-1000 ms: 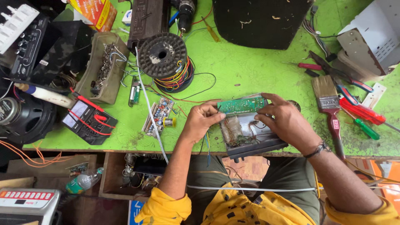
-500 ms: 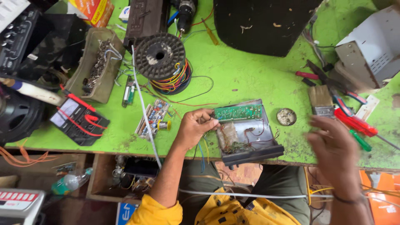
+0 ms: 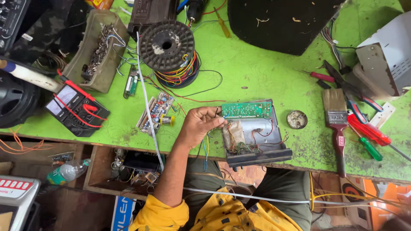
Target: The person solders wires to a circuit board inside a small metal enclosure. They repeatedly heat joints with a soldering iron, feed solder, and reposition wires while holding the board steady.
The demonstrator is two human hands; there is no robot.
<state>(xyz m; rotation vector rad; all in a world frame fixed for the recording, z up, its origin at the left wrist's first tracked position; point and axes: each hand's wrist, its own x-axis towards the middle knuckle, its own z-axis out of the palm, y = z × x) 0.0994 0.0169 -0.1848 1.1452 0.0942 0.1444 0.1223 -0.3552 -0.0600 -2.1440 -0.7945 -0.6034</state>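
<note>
At the near edge of the green bench (image 3: 257,72), the left hand (image 3: 199,124) now works alone: its fingers are curled narrow and pinch the left end of the green circuit board (image 3: 246,110), which stands tilted along the far side of the open metal case (image 3: 257,141) full of loose wires. A second ago both hands steadied this board; the right hand has since lifted off and swung right, and is now out of sight, so its state cannot be told. Judging by this, the board is propped steadily enough for one hand. Just right lie a small round tin (image 3: 296,119) and a paintbrush (image 3: 336,124); farther back stands a wire spool (image 3: 168,45).
</note>
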